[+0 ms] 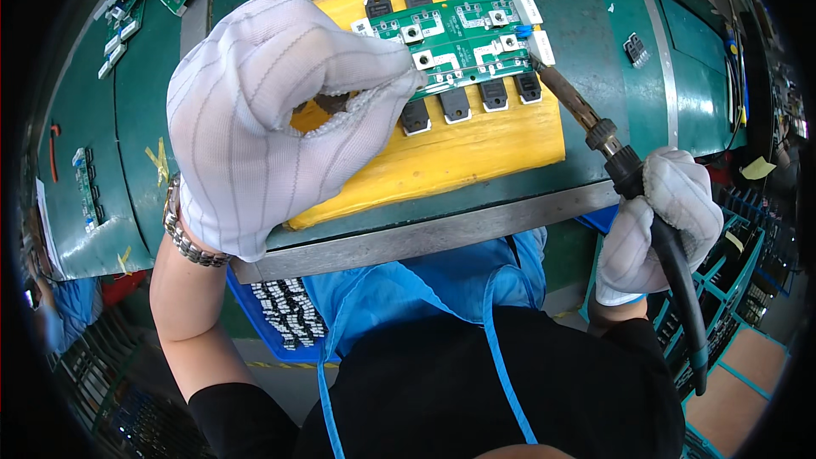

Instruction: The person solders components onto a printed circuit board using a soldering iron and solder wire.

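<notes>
A green circuit board [463,42] lies on a yellow block [476,144], with black flat components [455,104] along its two long sides. My left hand [263,110], in a white striped glove, is closed in a pinch at the board's left end. A thin solder wire [476,65] runs from these fingertips across the board. My right hand [667,212], also gloved, is wrapped round the black handle of a soldering iron [625,168]. The iron's tip is at the board's right end, beside a small blue part [524,31]. Whether it touches a joint is too small to tell.
More circuit boards lie at the upper left [127,17] and far left [85,187] of the green bench [340,234]. A loose black component [635,49] lies to the right. Below the bench edge is a blue bin [246,306] of small parts. Teal racks [722,289] stand at the right.
</notes>
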`<state>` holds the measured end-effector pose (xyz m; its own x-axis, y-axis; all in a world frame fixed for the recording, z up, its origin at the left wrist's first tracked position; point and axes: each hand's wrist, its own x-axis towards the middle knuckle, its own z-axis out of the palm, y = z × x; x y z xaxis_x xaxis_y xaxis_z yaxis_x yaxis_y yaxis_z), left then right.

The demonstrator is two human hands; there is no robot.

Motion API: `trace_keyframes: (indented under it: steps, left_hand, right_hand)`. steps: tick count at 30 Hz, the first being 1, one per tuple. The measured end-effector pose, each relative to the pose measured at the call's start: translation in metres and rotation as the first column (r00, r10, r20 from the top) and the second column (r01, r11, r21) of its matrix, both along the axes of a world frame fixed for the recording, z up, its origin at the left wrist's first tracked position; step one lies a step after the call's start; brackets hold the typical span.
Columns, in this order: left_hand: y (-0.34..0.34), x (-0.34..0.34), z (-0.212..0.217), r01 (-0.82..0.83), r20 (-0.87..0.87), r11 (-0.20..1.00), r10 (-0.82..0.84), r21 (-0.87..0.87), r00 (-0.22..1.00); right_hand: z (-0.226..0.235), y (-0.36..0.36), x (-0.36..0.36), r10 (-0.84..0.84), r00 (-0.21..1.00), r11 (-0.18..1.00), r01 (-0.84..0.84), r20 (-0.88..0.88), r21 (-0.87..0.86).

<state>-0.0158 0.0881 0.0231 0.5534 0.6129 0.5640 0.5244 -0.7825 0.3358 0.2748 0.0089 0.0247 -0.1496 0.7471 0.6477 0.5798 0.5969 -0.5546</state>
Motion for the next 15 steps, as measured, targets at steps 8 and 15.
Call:
trace_keyframes:
  steps: [8,15]
  left_hand:
    - [0.0023,0.0006,-0.0011,0.011,-0.023,1.000,-0.011,-0.017,1.000]
    - [0.0018,0.0055,-0.0033,0.027,-0.022,1.000,-0.027,-0.010,0.999]
  right_hand:
    - [0.0040,0.0050,-0.0015,0.089,0.991,0.996,-0.091,0.101,0.014]
    - [-0.0007,0.0075,-0.0043,0.100,0.994,0.991,-0.102,0.033,0.091]
